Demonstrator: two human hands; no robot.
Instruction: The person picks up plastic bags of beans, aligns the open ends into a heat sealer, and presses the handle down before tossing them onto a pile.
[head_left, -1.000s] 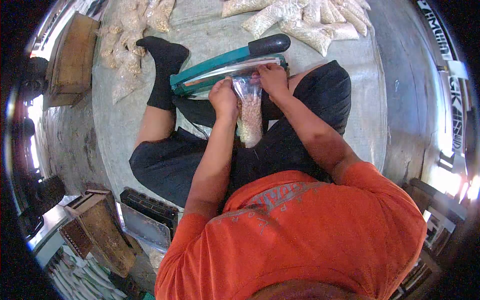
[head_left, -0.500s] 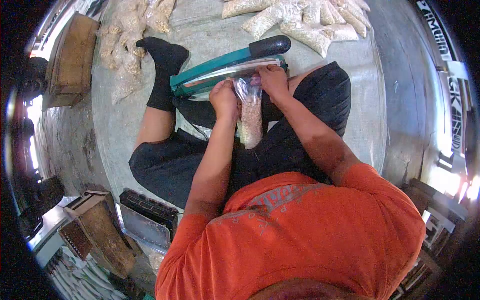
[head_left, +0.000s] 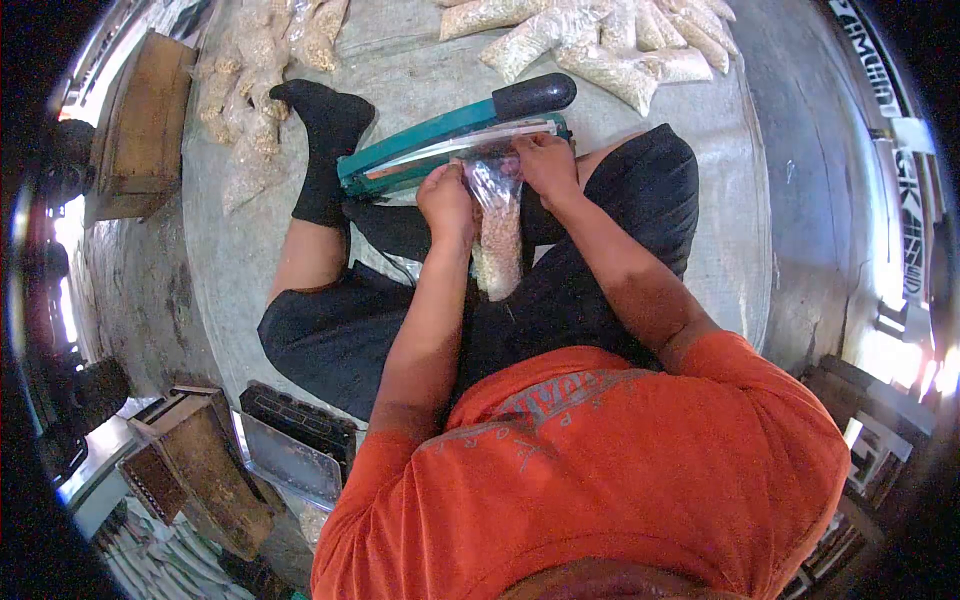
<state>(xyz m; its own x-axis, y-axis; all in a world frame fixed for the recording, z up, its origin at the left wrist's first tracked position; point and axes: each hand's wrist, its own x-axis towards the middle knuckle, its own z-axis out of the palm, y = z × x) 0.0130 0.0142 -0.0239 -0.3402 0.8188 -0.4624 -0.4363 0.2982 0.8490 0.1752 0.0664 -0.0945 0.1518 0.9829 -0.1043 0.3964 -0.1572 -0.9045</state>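
Left hand (head_left: 446, 202) and right hand (head_left: 548, 170) each hold a side of a clear plastic bag (head_left: 497, 232) near its top, fingers drawn narrow in what reads as a pinch; the left fingertips are partly hidden, so I cannot tell how firmly they press. Largest of the surroundings is the pale sheet (head_left: 725, 250), on which the person sits in black shorts (head_left: 330, 330). Filled bags lie on it in 2 groups: a right-hand pile (head_left: 600, 60) of plump, pale packs and a left-hand cluster (head_left: 250, 100) of tan ones, near a foot in a black sock (head_left: 325, 115). Next in size comes a long teal sealer (head_left: 420, 135) with a black handle (head_left: 533, 95), lying crosswise just beyond the hands, its lever lifted at an angle. Smaller again, the held bag sits over the lap, its lower part packed with small pale pieces (head_left: 500, 215), its upper part slack and glossy. It should prove light for its bulk, soft-walled and slippery at the top; the pieces may be brittle, so squeezing the body looks unwise. Best grip: the 2 upper corners, pinched flat above the fill.
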